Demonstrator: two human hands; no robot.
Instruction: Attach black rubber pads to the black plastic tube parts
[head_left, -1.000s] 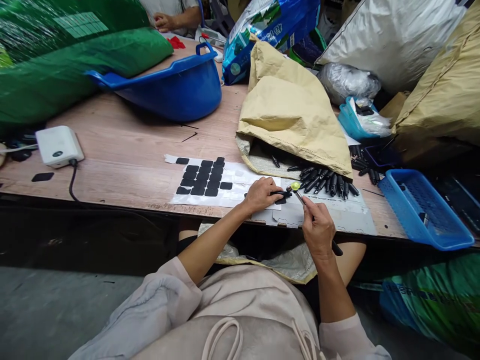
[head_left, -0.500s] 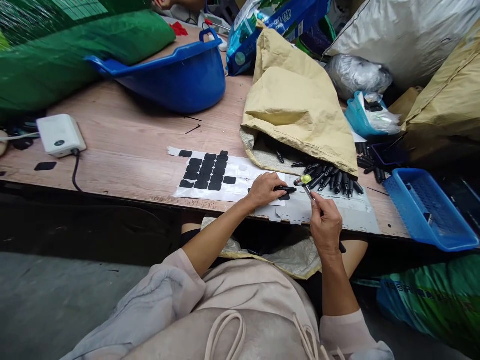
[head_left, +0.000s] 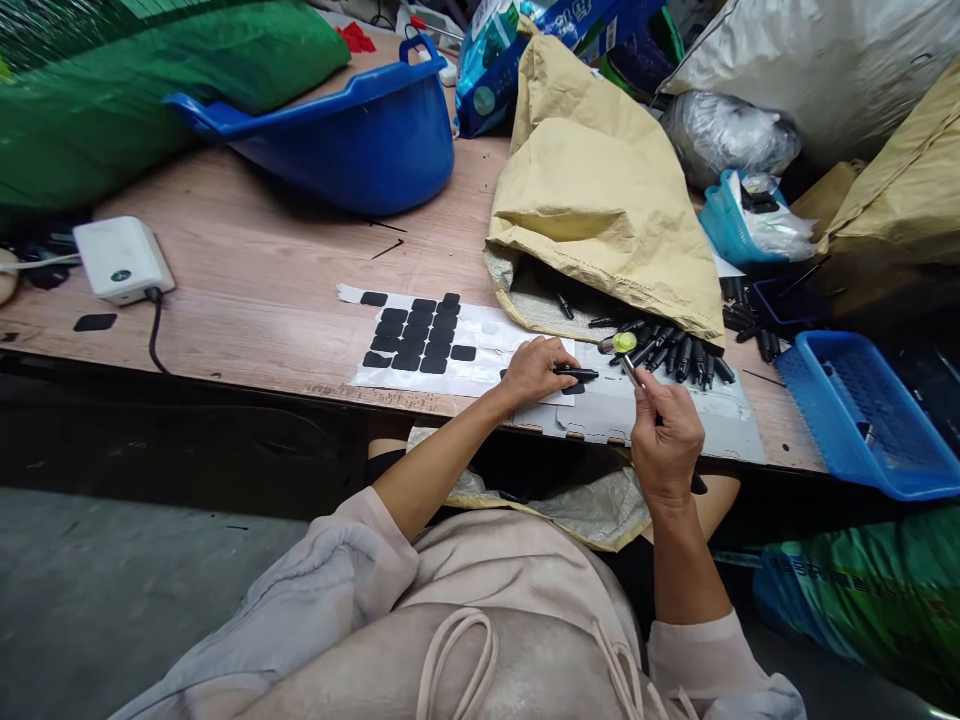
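Head view: left hand (head_left: 536, 372) pinches black pen-shaped piece (head_left: 577, 373) over edge of white sheet (head_left: 480, 338); right hand (head_left: 666, 432) wrapped round yellow-faced hammer (head_left: 624, 343), head near heaped black pieces (head_left: 683, 358).

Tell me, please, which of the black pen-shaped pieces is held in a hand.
The black piece in the left hand; the others lie loose, many by the beige sack.
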